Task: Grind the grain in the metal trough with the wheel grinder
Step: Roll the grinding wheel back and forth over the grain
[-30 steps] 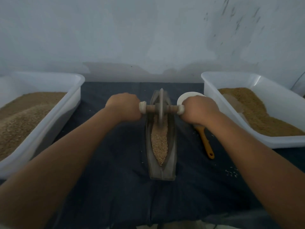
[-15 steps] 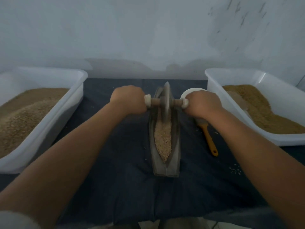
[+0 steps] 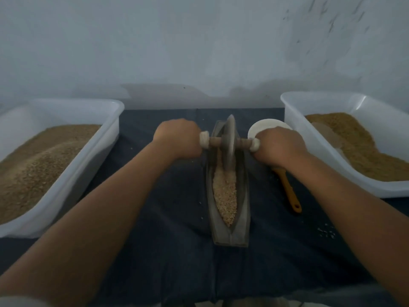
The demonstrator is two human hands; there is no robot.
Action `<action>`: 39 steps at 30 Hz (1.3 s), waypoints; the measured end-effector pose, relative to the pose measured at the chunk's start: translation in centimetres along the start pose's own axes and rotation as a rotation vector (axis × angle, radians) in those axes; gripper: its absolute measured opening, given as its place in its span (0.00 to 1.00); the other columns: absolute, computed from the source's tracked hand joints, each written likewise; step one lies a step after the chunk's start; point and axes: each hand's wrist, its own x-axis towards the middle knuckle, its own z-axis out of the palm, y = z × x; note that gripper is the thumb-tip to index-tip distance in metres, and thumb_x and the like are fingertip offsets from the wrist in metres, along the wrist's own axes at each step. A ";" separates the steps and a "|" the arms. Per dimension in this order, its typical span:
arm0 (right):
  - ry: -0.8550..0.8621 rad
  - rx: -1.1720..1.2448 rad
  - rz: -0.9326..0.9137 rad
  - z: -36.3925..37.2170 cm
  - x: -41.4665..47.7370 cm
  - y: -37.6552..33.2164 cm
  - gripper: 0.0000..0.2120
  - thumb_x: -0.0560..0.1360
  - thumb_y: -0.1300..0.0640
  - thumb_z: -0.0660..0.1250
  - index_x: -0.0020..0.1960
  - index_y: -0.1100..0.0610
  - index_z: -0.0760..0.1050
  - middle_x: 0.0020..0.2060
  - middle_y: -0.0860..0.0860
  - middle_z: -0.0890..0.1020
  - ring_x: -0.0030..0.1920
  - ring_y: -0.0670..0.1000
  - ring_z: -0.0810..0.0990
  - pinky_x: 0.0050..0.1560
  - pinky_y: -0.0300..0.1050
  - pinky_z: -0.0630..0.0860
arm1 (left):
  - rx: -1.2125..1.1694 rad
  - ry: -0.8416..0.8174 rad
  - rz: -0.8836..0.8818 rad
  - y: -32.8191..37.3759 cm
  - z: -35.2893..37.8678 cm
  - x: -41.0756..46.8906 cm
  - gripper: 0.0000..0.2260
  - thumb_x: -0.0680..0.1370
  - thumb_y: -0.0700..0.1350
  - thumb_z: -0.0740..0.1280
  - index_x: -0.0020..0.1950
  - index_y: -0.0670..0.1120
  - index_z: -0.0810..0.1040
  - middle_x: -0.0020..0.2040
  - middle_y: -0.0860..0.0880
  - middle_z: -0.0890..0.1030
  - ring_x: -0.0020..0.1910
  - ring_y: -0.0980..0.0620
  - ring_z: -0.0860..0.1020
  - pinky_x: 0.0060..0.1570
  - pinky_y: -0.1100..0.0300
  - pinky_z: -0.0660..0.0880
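Grey metal trough (image 3: 242, 218), long & boat-shaped, w/ pale coarse grain (image 3: 224, 196) heaped along its groove. Wheel grinder (image 3: 230, 138): thin grey disc upright in the trough's far end, on a wooden axle w/ pale knobs, directly btwn the hands. Left hand (image 3: 177, 138) is clenched round one axle end, right hand (image 3: 278, 145) round the other.

Count: 1 trough, 1 wheel, 2 white tubs of brown grain, i.e. left tub (image 3: 104, 138) outside the left hand and right tub (image 3: 296, 134) outside the right, plus 1 scoop (image 3: 288, 189) under the right wrist.

Scoop's neck is hidden by that hand. Both tubs are cut off at the frame edges.
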 end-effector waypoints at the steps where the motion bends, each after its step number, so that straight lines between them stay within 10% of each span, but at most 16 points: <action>1: -0.010 -0.010 0.007 0.0 0.7 -0.1 0.16 0.79 0.43 0.63 0.38 0.50 0.78 0.35 0.48 0.80 0.35 0.48 0.75 0.34 0.45 0.64 | -0.007 -0.014 0.000 0.2 -0.2 0.6 0.15 0.75 0.60 0.68 0.38 0.50 0.74 0.38 0.52 0.79 0.38 0.46 0.78 0.41 0.52 0.77; 9: -0.446 0.198 -0.183 -0.2 -7.8 1.9 0.10 0.66 0.38 0.66 0.39 0.42 0.80 0.31 0.41 0.82 0.29 0.42 0.81 0.28 0.42 0.73 | -0.017 -0.059 0.222 -0.5 0.4 -8.4 0.09 0.67 0.58 0.64 0.33 0.54 0.72 0.29 0.55 0.75 0.28 0.57 0.74 0.28 0.61 0.67; 16: 0.028 0.014 -0.026 0.2 -1.0 0.3 0.16 0.74 0.39 0.61 0.38 0.47 0.80 0.35 0.46 0.80 0.37 0.49 0.78 0.38 0.48 0.75 | -0.063 -0.110 0.052 -0.8 0.0 0.0 0.14 0.72 0.62 0.66 0.36 0.52 0.75 0.37 0.54 0.77 0.39 0.47 0.78 0.40 0.53 0.75; 19: 0.017 -0.023 -0.065 -0.8 1.3 -0.4 0.17 0.78 0.40 0.61 0.43 0.49 0.82 0.39 0.50 0.83 0.42 0.54 0.82 0.50 0.56 0.82 | -0.139 -0.125 -0.001 -0.8 0.9 1.1 0.15 0.74 0.62 0.67 0.38 0.51 0.76 0.42 0.50 0.81 0.41 0.45 0.80 0.43 0.52 0.77; 26: -0.400 0.033 -0.187 -1.8 -6.6 0.8 0.10 0.70 0.44 0.70 0.34 0.47 0.79 0.29 0.46 0.81 0.30 0.43 0.80 0.29 0.40 0.70 | -0.167 -0.090 0.105 -1.3 2.5 -9.3 0.11 0.67 0.59 0.65 0.33 0.52 0.74 0.28 0.55 0.76 0.28 0.57 0.75 0.27 0.62 0.66; 32: -0.009 -0.041 -0.121 -0.6 -2.5 -0.1 0.14 0.74 0.42 0.66 0.33 0.48 0.77 0.31 0.46 0.79 0.34 0.48 0.79 0.34 0.45 0.73 | -0.121 -0.074 0.035 -1.0 1.7 -3.5 0.14 0.69 0.62 0.63 0.35 0.51 0.73 0.36 0.54 0.78 0.37 0.48 0.78 0.38 0.55 0.74; 35: 0.000 -0.048 -0.049 -0.7 0.7 -0.4 0.14 0.76 0.44 0.64 0.36 0.50 0.79 0.34 0.48 0.81 0.37 0.51 0.80 0.45 0.52 0.81 | -0.091 -0.086 0.002 -0.7 0.6 0.2 0.16 0.74 0.62 0.67 0.38 0.50 0.74 0.40 0.51 0.79 0.40 0.45 0.79 0.42 0.52 0.76; 39: -0.097 -0.013 -0.116 -0.3 -2.4 0.3 0.12 0.76 0.45 0.67 0.35 0.48 0.78 0.33 0.47 0.81 0.35 0.48 0.79 0.37 0.46 0.75 | -0.153 -0.164 0.119 -0.7 0.3 -3.3 0.11 0.71 0.56 0.68 0.36 0.50 0.73 0.35 0.54 0.77 0.36 0.49 0.78 0.39 0.56 0.76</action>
